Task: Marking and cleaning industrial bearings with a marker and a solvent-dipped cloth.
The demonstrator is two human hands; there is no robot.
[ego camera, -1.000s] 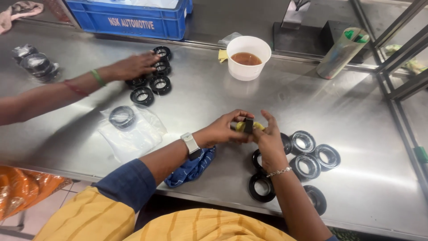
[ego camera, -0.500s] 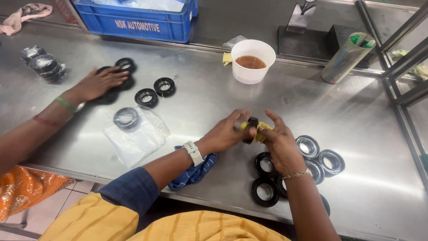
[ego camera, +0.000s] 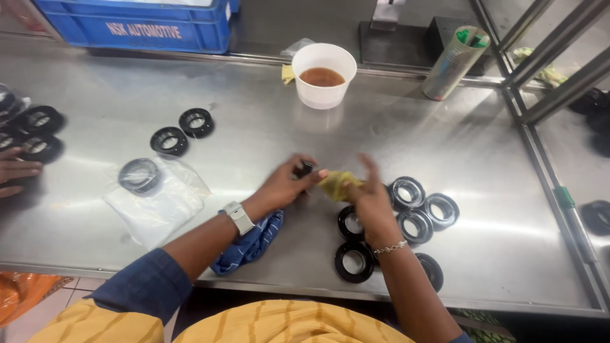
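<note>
My left hand [ego camera: 284, 185] grips a black ring-shaped part [ego camera: 305, 169] above the steel table [ego camera: 267, 127]. My right hand [ego camera: 367, 197] holds a crumpled yellow cloth [ego camera: 337, 185] pressed against that part; the hand is blurred. Several black and silver rings [ego camera: 416, 209] lie just right of my right hand, and two black rings [ego camera: 353, 242] lie below it. A blue striped cloth [ego camera: 254, 241] sits under my left forearm.
Another person's hand [ego camera: 16, 174] rests at the left edge by black rings [ego camera: 38, 133]. Two more rings [ego camera: 183, 131] and a bagged ring [ego camera: 141, 176] lie left of centre. A white cup of brown liquid [ego camera: 323, 75], a blue crate [ego camera: 136, 22] and a cylinder [ego camera: 454, 62] stand behind.
The other person's hand has drawn back to the far left, leaving two rings behind. My hands stay together on the ring and cloth; the camera view shifted.
</note>
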